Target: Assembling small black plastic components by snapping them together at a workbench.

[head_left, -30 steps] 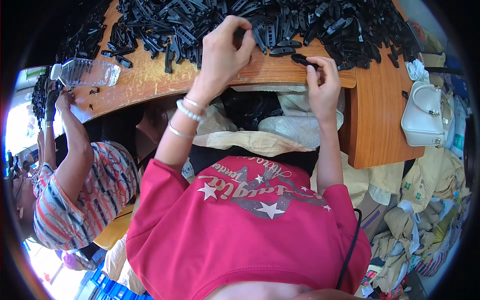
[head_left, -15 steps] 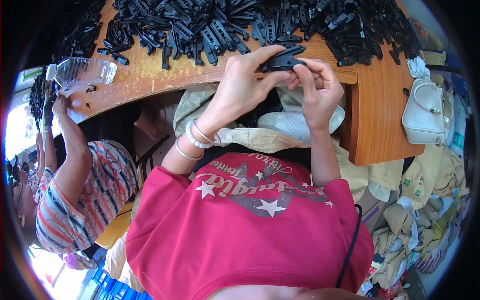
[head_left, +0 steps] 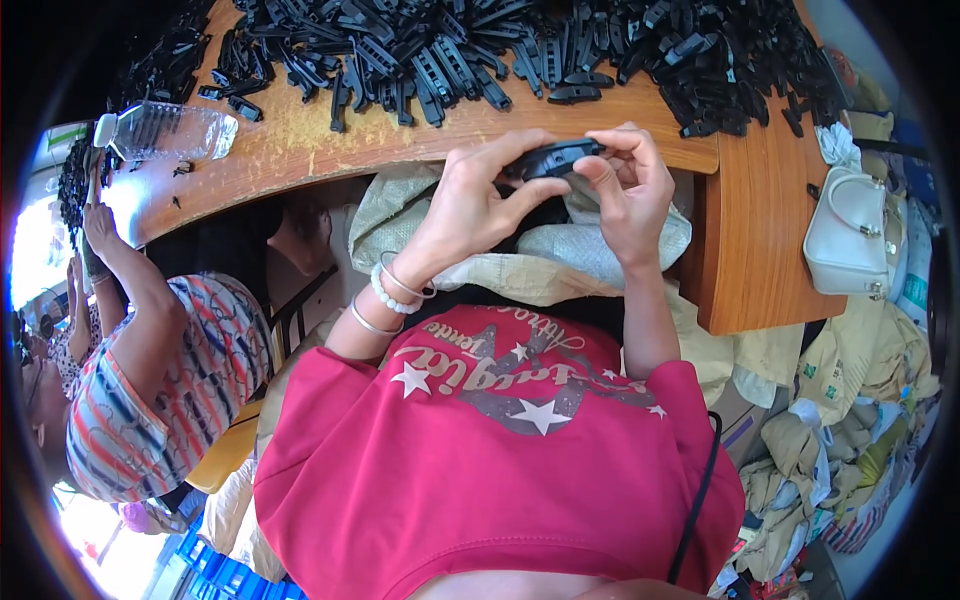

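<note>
Between my two hands, just off the near table edge, I hold a small black plastic part (head_left: pixel 556 158), long and narrow. My left hand (head_left: pixel 490 190), with a white bead bracelet and bangles at its wrist, grips the part's left end between thumb and fingers. At the right end, my right hand (head_left: pixel 636 190) pinches it with thumb and fingertips. The part's exact kind cannot be made out. Beyond my hands lies a broad heap of similar black plastic parts (head_left: pixel 440 70), and a few single ones (head_left: pixel 574 94) lie at its near edge.
A clear plastic bottle (head_left: pixel 175 132) lies on the wooden table (head_left: pixel 290 145) at left. A person in a striped shirt (head_left: pixel 170 390) works beyond it. To the right are a wooden cabinet (head_left: pixel 765 240) and a white handbag (head_left: pixel 852 235). Pale sacks (head_left: pixel 600 250) hang below the table edge.
Both hands have come slightly nearer to me, and the black part has been turned to lie flatter in my fingers. The person at left has moved an arm.
</note>
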`<state>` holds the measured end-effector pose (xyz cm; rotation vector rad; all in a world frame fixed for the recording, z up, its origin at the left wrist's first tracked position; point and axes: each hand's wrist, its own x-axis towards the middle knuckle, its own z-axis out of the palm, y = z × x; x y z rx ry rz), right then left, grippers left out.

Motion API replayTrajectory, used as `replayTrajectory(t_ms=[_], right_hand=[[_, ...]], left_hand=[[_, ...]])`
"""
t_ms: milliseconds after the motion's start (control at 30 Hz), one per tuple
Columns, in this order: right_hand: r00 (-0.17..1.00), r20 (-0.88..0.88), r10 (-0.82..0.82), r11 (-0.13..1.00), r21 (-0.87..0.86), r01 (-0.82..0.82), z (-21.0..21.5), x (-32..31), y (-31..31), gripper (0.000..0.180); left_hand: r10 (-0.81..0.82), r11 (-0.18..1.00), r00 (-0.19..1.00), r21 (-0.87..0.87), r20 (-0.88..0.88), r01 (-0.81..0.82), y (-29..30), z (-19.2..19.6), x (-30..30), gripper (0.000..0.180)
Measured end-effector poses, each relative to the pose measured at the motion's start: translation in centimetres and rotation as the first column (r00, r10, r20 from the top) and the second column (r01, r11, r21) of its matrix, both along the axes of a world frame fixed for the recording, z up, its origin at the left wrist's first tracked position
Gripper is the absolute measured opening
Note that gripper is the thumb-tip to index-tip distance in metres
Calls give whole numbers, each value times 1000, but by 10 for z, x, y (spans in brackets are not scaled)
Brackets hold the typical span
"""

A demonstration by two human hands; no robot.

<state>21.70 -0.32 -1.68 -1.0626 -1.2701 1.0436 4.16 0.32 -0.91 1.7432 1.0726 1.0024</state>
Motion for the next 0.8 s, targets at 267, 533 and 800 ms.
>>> replayTrajectory(t_ms=[267,533,800], right_hand=[[926,372,62,989,105,-108,-6,22,34,16],[460,856,-237,965,264,6,-11,8,49,22],[837,515,-182,983,127,136,-9,13,32,16]], left_hand=[[-175,955,973,212,-151,205,20,-14,-26,23],[571,797,560,570,-601,-201,71,-7,-22,26],[649,727,705,508,-287,-462,56,-24,-24,17]])
